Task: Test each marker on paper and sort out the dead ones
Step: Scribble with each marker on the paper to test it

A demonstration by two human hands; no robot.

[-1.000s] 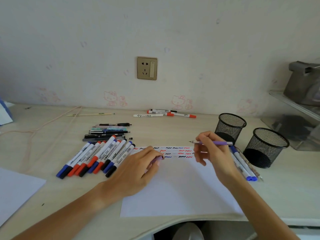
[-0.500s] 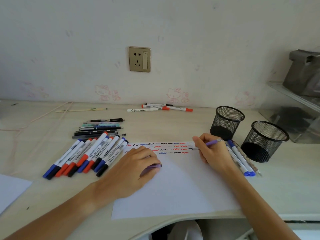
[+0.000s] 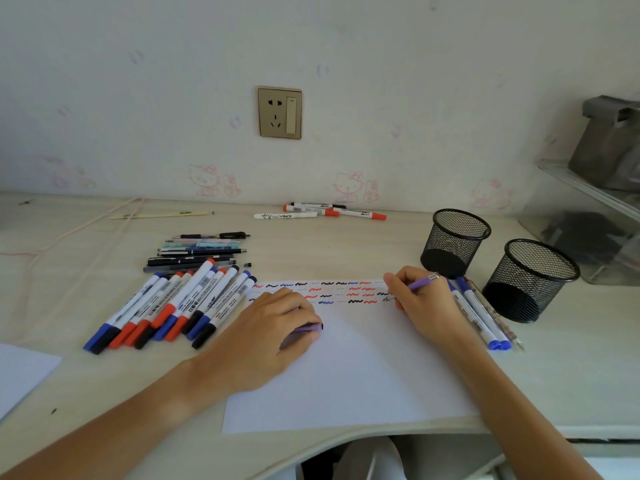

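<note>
The right hand [image 3: 424, 303] pinches a purple pen [image 3: 420, 283], tip down-left on the paper [image 3: 363, 375]; the left hand [image 3: 273, 327] grips its cap [image 3: 306, 329].

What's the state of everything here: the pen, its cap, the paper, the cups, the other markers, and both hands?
Purple pen: uncapped, tip on the paper.
Purple cap: off, held by the left hand.
Paper: flat, rows of test squiggles along its top.
Mesh cups: upright, nothing seen inside.
Whiteboard markers: capped, lying side by side.
Left hand: grips the cap, rests on the paper.
Right hand: grips the pen.
</note>
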